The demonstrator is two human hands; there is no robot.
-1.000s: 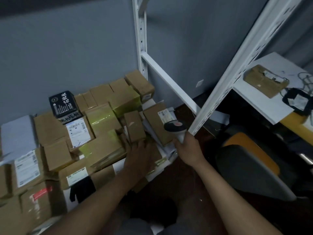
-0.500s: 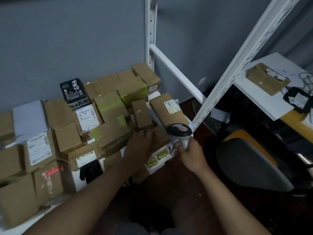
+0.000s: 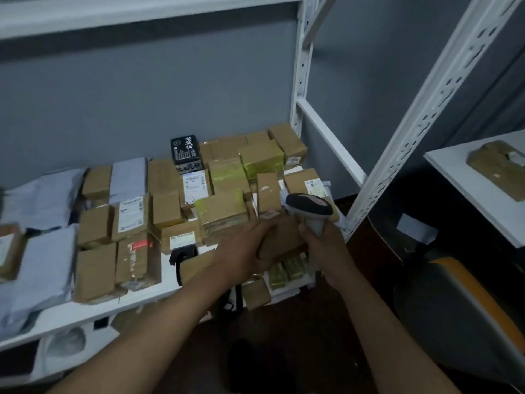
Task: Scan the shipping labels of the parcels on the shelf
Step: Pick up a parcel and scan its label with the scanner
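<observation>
Many brown cardboard parcels (image 3: pixel 221 206) lie packed on a white shelf (image 3: pixel 85 311), several with white shipping labels facing up. My left hand (image 3: pixel 247 248) grips a small brown parcel (image 3: pixel 281 240) at the shelf's front right, lifted slightly off the pile. My right hand (image 3: pixel 324 245) holds a grey and black barcode scanner (image 3: pixel 308 207) by its handle, its head just above that parcel. A labelled parcel (image 3: pixel 305 183) lies right behind the scanner.
A black printed box (image 3: pixel 186 152) stands at the back of the pile. Grey poly mailers (image 3: pixel 42 257) lie at the left. White shelf uprights (image 3: pixel 420 109) rise at right. A white table (image 3: pixel 477 191) carries another parcel (image 3: pixel 500 169). A grey and orange chair (image 3: pixel 460 302) stands lower right.
The view has tilted up and moved closer to the shelf. My left hand has closed round the small front parcel and raised it. The scanner has moved over it.
</observation>
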